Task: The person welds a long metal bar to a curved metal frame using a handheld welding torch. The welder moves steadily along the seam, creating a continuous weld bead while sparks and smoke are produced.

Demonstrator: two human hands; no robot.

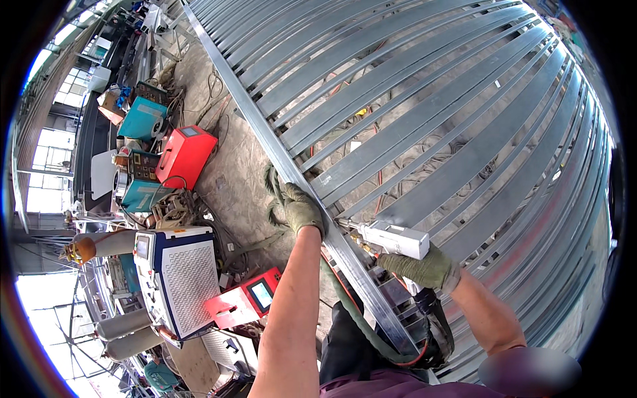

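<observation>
My right hand (424, 268), in a worn green work glove, grips a white handheld welding gun (396, 239). The gun's thin metal nozzle points left, toward the joint between a slat and the long metal rail (350, 255). My left hand (304, 211), gloved the same way, is closed over the rail's outer edge, just beyond the nozzle. Its fingertips are partly hidden. Flat galvanized slats (424, 159) run from the rail toward the right, forming a large panel. A green-sleeved hose (353, 312) and an orange cable curve below the rail, near my legs.
Left of the panel stand a white-and-blue machine cabinet (189, 278), a red unit with a screen (245, 298), another red box (187, 156) and teal welding machines (142, 118). Gas cylinders (126, 325) lie farther left. Loose cables (484, 162) trail on the concrete floor beneath the slats.
</observation>
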